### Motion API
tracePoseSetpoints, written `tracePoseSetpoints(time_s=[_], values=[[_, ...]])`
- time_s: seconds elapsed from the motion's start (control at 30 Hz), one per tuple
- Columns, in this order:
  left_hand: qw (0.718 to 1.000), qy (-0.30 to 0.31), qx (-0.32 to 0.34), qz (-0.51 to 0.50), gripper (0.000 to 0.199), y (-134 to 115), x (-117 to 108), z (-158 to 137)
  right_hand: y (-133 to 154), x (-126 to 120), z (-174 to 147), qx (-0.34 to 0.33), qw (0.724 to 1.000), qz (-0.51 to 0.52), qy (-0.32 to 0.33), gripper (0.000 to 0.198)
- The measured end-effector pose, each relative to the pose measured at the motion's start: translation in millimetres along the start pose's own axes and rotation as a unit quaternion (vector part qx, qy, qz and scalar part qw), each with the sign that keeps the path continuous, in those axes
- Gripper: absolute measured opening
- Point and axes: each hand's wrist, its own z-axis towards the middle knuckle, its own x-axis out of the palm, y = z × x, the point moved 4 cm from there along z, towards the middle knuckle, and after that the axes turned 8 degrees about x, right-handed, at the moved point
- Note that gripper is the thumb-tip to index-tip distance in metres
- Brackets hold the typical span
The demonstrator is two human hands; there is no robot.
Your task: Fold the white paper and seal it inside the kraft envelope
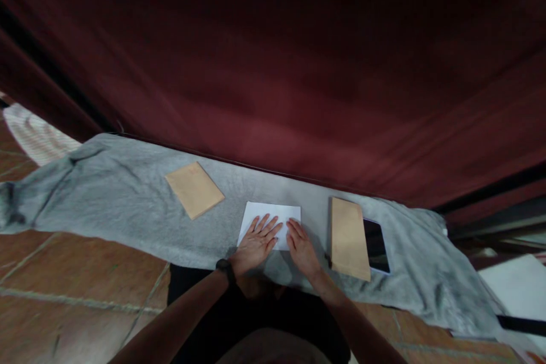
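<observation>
A white sheet of paper (273, 210) lies flat on the grey cloth in front of me. My left hand (256, 242) rests palm down on its left and middle part, fingers spread. At the sheet's right edge lies my right hand (301, 244), its fingers stretched out and touching the paper. Neither hand grips anything. To the left is a flat tan envelope or paper packet (195, 189). On the right sits a thicker tan paper packet or stack (350, 239), with a dark-screened phone (376, 245) partly beneath or beside it.
The grey cloth (128, 199) stretches across a narrow surface, backed by a dark red curtain or fabric wall (273, 96). Brown floor tiles (77, 273) show at the left. A striped cloth (40, 133) is at far left, a white panel (518, 287) at far right.
</observation>
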Motion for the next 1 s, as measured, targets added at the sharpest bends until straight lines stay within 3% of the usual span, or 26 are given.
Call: tracePoseSetpoints(time_s=[0.27, 0.77, 0.83, 1.0], values=[[0.999, 0.032, 0.004, 0.002, 0.053, -2.3, -5.7, 1.9, -9.7, 8.9, 43.9, 0.076, 0.985, -0.154, -0.009, 0.055], [0.993, 0.033, -0.110, 0.036, 0.064, 6.9, -14.9, -23.4, -12.2, -0.4, 38.1, 0.146, 0.974, -0.174, -0.011, 0.058], [0.993, 0.023, -0.107, 0.037, 0.061, 5.6, -16.6, -22.6, -1.4, 0.4, 41.5, 0.129, 0.979, -0.160, -0.013, 0.056], [0.999, 0.015, -0.047, 0.018, 0.047, 0.2, -20.6, -22.1, 35.4, 19.6, 44.0, -0.027, 0.994, -0.085, 0.067, 0.049]])
